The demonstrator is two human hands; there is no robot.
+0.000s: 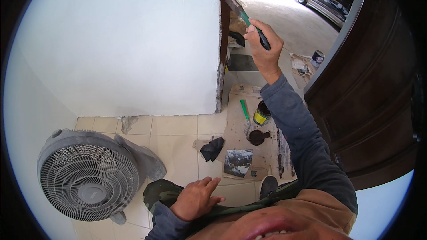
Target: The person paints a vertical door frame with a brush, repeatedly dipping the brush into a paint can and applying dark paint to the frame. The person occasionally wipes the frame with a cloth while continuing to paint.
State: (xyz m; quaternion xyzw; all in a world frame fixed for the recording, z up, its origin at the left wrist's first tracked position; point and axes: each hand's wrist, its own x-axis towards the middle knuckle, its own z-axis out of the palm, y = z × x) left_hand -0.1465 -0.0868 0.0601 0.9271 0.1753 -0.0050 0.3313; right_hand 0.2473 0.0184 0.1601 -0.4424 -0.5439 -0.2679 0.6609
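My right hand (267, 46), arm stretched forward, is closed around the green and black handle of a paintbrush (243, 16). Its bristle end touches the dark brown door frame (224, 33) at the edge of the white wall. My left hand (195, 199) hangs low over my camouflage-clad knee, fingers apart and holding nothing. Beneath my right arm, a cardboard sheet (235, 129) carries an open can (261, 116) with a yellow label, a dark-stained round lid (256, 138) and a green-handled tool (244, 109), whose far end is hard to make out.
A grey fan (91, 175) stands on the tiles at left. Beside the cardboard lies a crumpled black piece (211, 149); a paint-smeared sheet (238, 163) lies on its near edge. A dark door (369, 93) stands open at right. Outside are another can (318, 56) and a car (327, 0).
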